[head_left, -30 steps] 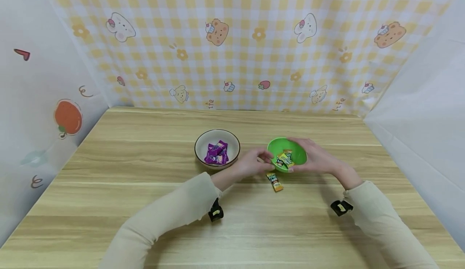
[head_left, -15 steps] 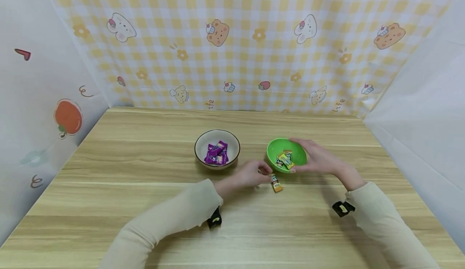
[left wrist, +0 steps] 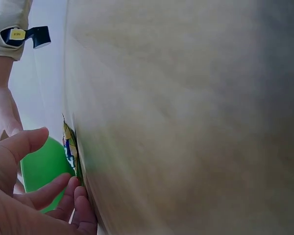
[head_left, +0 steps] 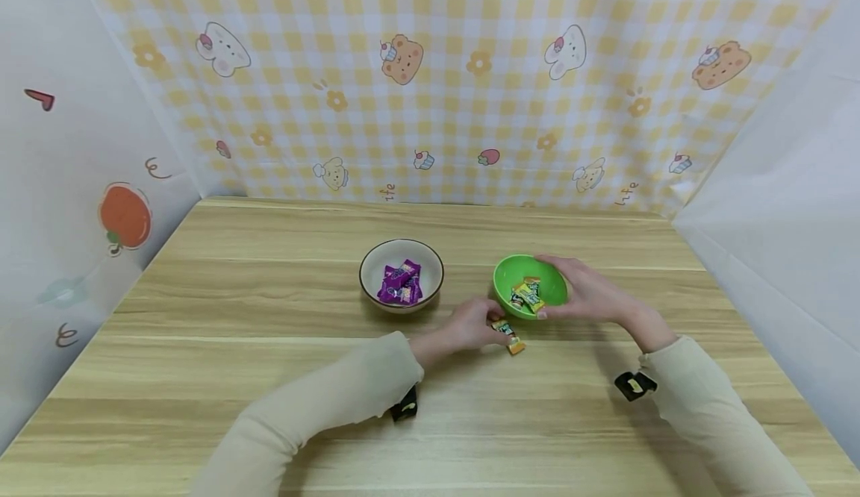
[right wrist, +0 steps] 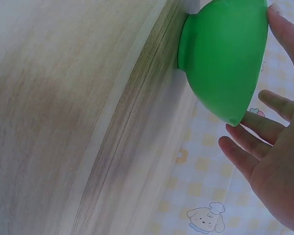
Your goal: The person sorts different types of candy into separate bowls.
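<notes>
A yellow-orange wrapped candy (head_left: 514,347) lies on the wooden table just in front of a green bowl (head_left: 519,267). My left hand (head_left: 468,325) is over this candy from the left. In the left wrist view its fingertips touch one end of the candy wrapper (left wrist: 69,144), and the thumb stands apart from it. My right hand (head_left: 591,293) spans the bowl's right side, thumb at the near rim and fingers at the far rim. Several yellow-green candies (head_left: 528,295) lie inside the bowl. The right wrist view shows the bowl standing on its base.
Left of the green bowl stands a white bowl (head_left: 376,264) with a dark rim, holding several purple-wrapped candies (head_left: 401,283). Behind the wooden table (head_left: 282,232) hangs a yellow checked curtain (head_left: 443,101). White cloth borders both sides.
My left hand has come away from the green bowl's left rim, down toward me, and onto the loose candy. My right hand stays at the bowl.
</notes>
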Available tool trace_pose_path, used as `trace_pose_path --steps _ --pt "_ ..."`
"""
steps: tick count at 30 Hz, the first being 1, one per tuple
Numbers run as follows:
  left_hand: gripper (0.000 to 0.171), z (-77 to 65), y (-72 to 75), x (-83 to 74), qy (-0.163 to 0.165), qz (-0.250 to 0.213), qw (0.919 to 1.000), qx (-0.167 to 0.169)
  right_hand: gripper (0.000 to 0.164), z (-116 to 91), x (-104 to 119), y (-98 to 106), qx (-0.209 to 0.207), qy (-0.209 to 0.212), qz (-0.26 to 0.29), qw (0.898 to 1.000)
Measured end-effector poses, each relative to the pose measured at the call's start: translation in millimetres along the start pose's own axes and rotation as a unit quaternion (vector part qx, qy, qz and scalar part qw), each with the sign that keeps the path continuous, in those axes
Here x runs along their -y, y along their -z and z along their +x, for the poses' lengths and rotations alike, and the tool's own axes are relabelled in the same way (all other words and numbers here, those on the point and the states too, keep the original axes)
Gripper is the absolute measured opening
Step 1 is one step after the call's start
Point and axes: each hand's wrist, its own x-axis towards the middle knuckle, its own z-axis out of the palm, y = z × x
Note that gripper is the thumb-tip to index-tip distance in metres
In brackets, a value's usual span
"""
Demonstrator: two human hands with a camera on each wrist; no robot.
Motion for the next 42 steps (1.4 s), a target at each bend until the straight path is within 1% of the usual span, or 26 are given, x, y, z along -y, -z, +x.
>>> trace_pose_path --steps 3,8,12,15,20,23,29,34,40,42 --pt "0.041 1.0 -1.2 -1.3 -0.015 0.036 0.9992 0.001 0.093 0 -1 0 -0.001 0.001 0.002 1.000" --pt "0.036 0.8 -2.2 -2.6 -0.045 0.094 0.9946 0.001 0.093 0 -2 -1 -0.002 0.006 0.002 1.000" --pt "0.029 -0.1 -2.3 -2.6 -0.052 0.109 0.9927 0.000 0.093 -1 -2 -1 -0.003 0.006 0.002 1.000" --pt "0.023 -1.0 -1.9 -2.6 -0.052 0.115 0.9920 -0.003 0.093 -1 -2 0 -0.004 0.003 0.002 1.000" --pt "0.021 -1.2 -1.5 -2.3 -0.052 0.121 0.9912 -0.005 0.092 -1 -2 0 -0.004 0.003 0.002 1.000" --pt "0.021 -1.3 -0.9 -1.8 -0.057 0.114 0.9919 -0.005 0.091 -1 -2 0 -0.005 0.001 0.000 1.000" --pt "0.022 -2.7 0.9 0.0 -0.067 0.067 0.9955 -0.001 0.092 -1 -1 0 -0.004 -0.005 -0.004 1.000" --pt "0.017 -4.8 1.9 1.2 -0.066 0.031 0.9973 0.005 0.093 -1 -1 0 -0.003 -0.007 -0.004 1.000" --pt "0.013 -9.8 3.4 0.8 -0.064 0.007 0.9979 0.010 0.093 -2 -1 0 -0.002 -0.005 -0.004 1.000" --pt "0.012 -11.1 3.4 0.8 -0.061 -0.009 0.9980 0.012 0.093 -2 -1 -1 0.000 -0.005 -0.004 1.000"
